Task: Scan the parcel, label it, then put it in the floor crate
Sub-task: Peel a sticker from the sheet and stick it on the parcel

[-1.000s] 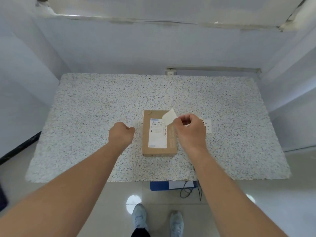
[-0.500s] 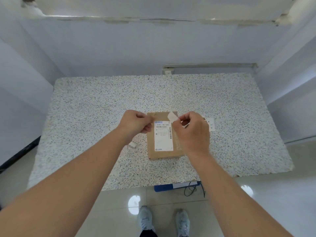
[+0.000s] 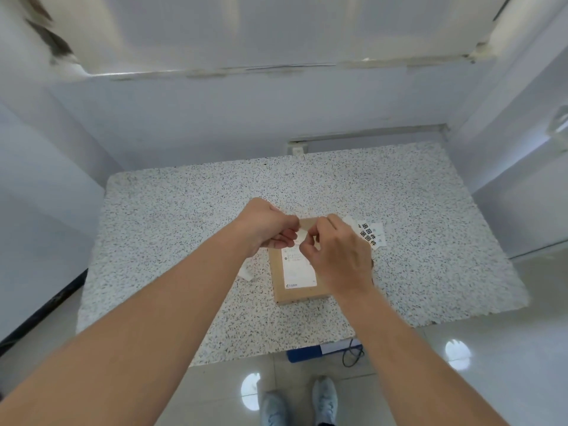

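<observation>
Head view: the parcel (image 3: 296,272) lies flat on the speckled counter (image 3: 172,229), near its front edge. Above the parcel's far end, the left hand (image 3: 266,224) and right hand (image 3: 335,250) each hold a pinching grip on a small sticker (image 3: 302,233). To label it well, the person should peel slowly, keep the sticker taut, and lay it flat beside the printed label (image 3: 299,269).
</observation>
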